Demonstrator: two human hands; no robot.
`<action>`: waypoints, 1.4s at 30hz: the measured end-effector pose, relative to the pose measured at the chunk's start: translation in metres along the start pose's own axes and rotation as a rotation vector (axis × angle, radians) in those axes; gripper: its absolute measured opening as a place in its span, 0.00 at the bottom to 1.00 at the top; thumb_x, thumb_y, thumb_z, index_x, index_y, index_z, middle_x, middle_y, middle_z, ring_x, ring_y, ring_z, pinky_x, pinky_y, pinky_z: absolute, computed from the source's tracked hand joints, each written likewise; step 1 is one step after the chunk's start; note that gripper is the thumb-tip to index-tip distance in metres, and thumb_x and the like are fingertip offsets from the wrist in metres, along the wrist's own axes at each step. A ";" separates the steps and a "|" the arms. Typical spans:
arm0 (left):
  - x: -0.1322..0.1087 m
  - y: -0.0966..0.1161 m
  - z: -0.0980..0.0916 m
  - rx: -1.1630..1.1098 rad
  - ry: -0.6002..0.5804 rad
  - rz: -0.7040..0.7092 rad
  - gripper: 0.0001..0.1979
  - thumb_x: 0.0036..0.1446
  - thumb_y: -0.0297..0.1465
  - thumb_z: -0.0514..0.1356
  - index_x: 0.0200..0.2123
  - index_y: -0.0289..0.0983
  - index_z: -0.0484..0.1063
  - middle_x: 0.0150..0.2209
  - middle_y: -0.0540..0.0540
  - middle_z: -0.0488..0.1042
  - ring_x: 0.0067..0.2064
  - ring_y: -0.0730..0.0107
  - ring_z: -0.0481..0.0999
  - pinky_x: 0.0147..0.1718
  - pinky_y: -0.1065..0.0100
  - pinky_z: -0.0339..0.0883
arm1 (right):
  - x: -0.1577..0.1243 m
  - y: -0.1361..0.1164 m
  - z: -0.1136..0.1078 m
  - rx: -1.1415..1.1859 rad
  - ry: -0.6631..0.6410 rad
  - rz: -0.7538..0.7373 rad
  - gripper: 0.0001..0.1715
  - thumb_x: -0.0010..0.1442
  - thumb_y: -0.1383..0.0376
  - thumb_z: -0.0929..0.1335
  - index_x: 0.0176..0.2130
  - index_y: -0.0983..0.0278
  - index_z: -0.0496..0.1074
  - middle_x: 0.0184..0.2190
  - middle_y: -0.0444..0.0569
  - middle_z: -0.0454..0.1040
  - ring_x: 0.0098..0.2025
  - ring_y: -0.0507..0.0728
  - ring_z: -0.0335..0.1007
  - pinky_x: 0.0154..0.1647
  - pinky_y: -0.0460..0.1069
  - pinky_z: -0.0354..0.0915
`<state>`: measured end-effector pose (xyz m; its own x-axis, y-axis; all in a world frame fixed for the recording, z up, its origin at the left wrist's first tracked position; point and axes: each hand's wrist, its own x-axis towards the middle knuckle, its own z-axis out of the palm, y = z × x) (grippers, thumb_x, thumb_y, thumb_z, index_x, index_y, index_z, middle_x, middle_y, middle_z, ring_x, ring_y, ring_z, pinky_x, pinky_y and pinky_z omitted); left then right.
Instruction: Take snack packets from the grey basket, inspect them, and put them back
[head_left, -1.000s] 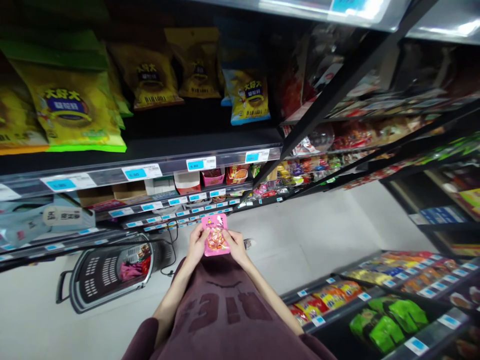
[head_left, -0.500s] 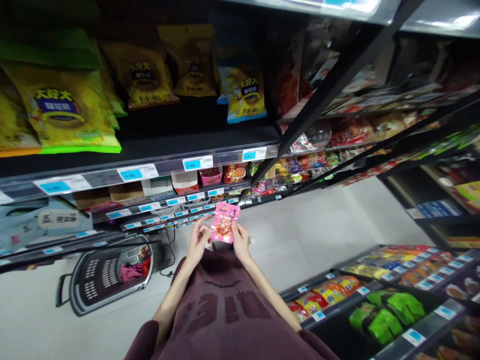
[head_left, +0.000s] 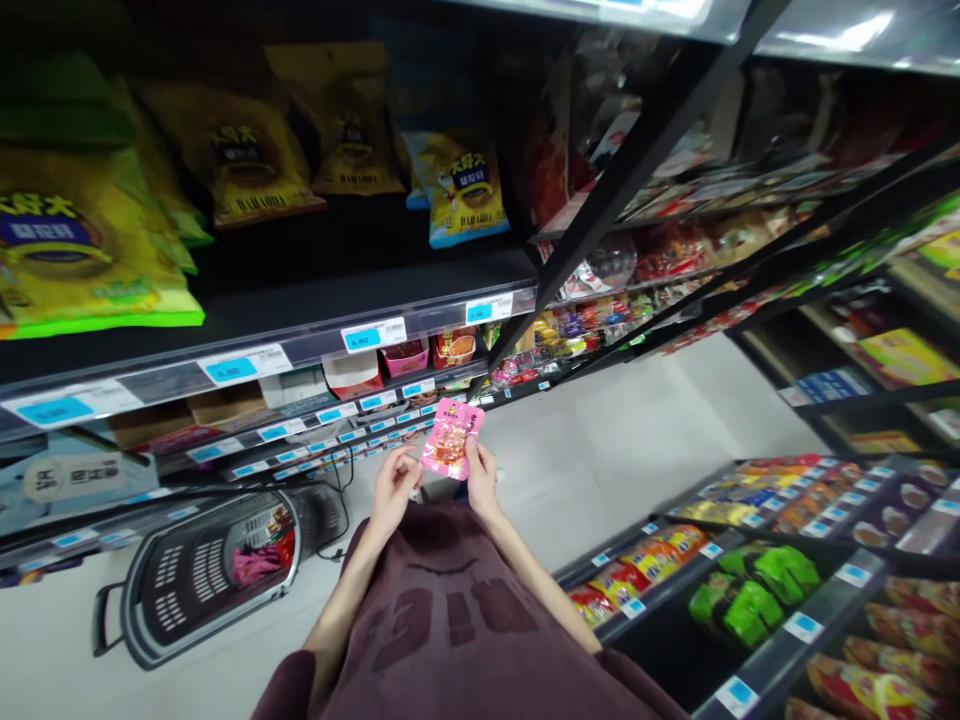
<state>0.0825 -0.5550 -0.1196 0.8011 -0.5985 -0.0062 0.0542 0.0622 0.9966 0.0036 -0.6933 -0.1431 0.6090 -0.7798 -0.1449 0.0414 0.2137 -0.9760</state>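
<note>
A small pink snack packet (head_left: 452,440) with a picture of reddish food on it is in front of my body. My right hand (head_left: 482,480) pinches its right lower edge between thumb and fingers. Beside the packet's lower left corner is my left hand (head_left: 396,488), its fingers curled and thumb bent in. Whether these fingers grip the corner or only lie close to it, I cannot make out. The packet's front faces up toward me.
A dark shopping basket (head_left: 202,570) with pink and red packets inside is on the floor at left. Shelves of yellow snack bags (head_left: 82,235) rise ahead. At the lower right, a shelf holds green packages (head_left: 754,595). Pale floor (head_left: 615,430) runs between the shelves.
The view has shifted a little, so the shelves and basket appear farther left. My left fingers appear slightly farther from the packet's edge. My right hand keeps its pinch.
</note>
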 end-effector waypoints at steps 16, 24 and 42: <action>0.003 0.013 0.000 0.739 -0.019 0.436 0.27 0.61 0.21 0.52 0.62 0.44 0.62 0.62 0.43 0.64 0.63 0.57 0.63 0.62 0.49 0.57 | -0.011 -0.032 0.017 -0.044 -0.446 -0.151 0.23 0.67 0.52 0.59 0.44 0.61 0.76 0.48 0.52 0.71 0.49 0.59 0.66 0.49 0.52 0.62; -0.001 0.005 0.003 0.383 -0.041 0.154 0.17 0.60 0.34 0.59 0.52 0.38 0.74 0.52 0.41 0.75 0.53 0.57 0.75 0.56 0.55 0.67 | 0.001 -0.002 0.015 0.264 -0.258 0.133 0.23 0.58 0.54 0.70 0.51 0.60 0.70 0.46 0.51 0.74 0.44 0.57 0.71 0.43 0.50 0.67; 0.010 0.012 0.004 0.248 -0.014 -0.132 0.22 0.58 0.47 0.58 0.41 0.33 0.77 0.36 0.43 0.80 0.39 0.57 0.78 0.40 0.62 0.72 | 0.006 -0.007 0.022 0.308 -0.039 0.058 0.11 0.55 0.58 0.73 0.34 0.65 0.77 0.30 0.46 0.75 0.30 0.53 0.67 0.35 0.47 0.64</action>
<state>0.0887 -0.5639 -0.1070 0.7883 -0.5996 -0.1382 0.0091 -0.2132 0.9770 0.0243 -0.6863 -0.1337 0.6468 -0.7394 -0.1868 0.2404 0.4301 -0.8702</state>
